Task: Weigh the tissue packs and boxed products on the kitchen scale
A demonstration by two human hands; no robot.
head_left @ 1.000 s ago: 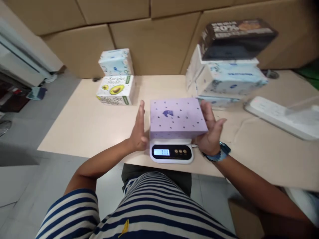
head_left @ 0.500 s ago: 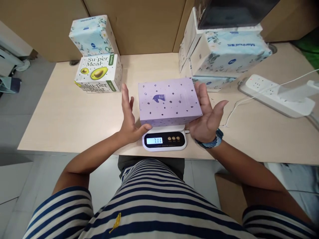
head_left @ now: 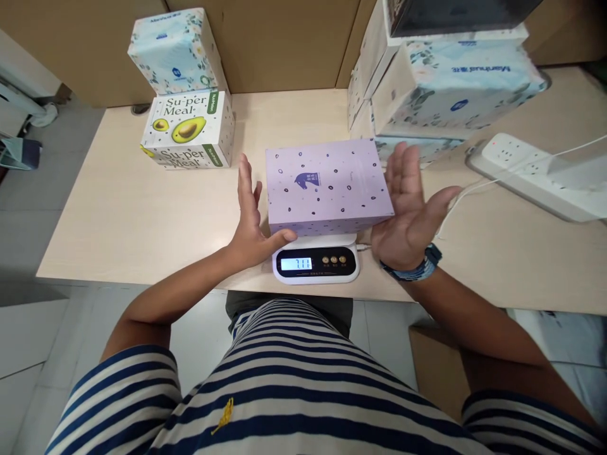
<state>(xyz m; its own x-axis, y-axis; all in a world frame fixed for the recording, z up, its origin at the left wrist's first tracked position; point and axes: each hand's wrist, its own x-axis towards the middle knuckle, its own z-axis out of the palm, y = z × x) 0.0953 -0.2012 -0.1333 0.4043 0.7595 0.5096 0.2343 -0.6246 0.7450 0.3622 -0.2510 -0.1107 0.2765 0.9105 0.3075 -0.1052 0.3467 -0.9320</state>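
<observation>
A purple box [head_left: 327,183] with small dark ovals and a horse-head mark rests on a white digital scale [head_left: 353,275]. The scale's lit display [head_left: 296,264] appears to read 7.11. To the left of the box is my left hand [head_left: 252,224], its fingers stretched up and its thumb near the box's lower front edge. On the other side, my right hand [head_left: 406,212] is spread with the palm up beside the box's right side. Neither hand grips anything. Most of the weighing plate is hidden beneath the box.
A floral tissue pack [head_left: 173,54] sits on an avocado-print Su-per Meal box [head_left: 187,129] at back left. Stacked tissue packs [head_left: 455,88] with a dark box [head_left: 459,16] on top stand at back right. A white power strip [head_left: 535,177] with cables lies at right.
My right hand has moved slightly right, away from the box, with its fingers and thumb spread. The camera view has shifted a little; the box stays on the scale and the reading looks the same.
</observation>
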